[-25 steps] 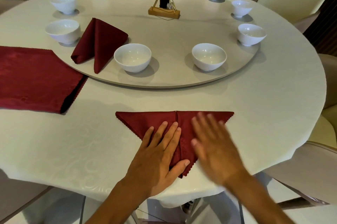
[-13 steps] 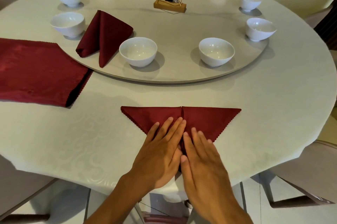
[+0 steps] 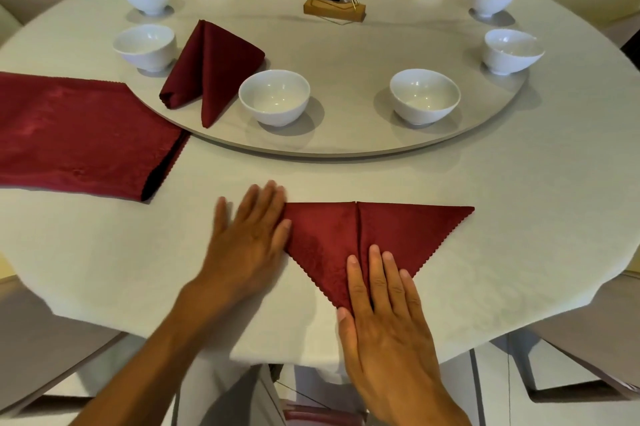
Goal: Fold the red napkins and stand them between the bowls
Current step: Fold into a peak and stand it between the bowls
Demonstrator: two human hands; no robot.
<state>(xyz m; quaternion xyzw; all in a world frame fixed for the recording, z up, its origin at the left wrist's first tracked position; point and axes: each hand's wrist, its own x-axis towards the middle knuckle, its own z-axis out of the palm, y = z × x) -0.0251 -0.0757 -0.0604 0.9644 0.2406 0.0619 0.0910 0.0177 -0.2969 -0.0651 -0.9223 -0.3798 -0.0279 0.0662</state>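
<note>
Now, napkin in work: the folded napkin [image 3: 374,238], a downward-pointing triangle with a centre seam, lies flat on the desk [image 3: 519,217] in the lower middle of the frame, near the front edge.
Right hand [image 3: 384,314]: flat, fingers straight, pressing the lower tip of the triangle; it grips nothing.
Left hand [image 3: 251,235]: flat and blurred at the triangle's left corner, fingers straight, touching cloth at most.
Finished napkin [image 3: 211,69]: stands between two bowls [image 3: 273,96] on the turntable [image 3: 346,145], upper left.
Spare stack [image 3: 76,131]: flat at the left edge.
Risk, flaps: the two halves may spring open along the seam if the pressing hand lifts.
Risk, slip: smooth cloth near the edge may slide off.
Risk, standing: a soft crease may let it topple against a bowl.
</note>
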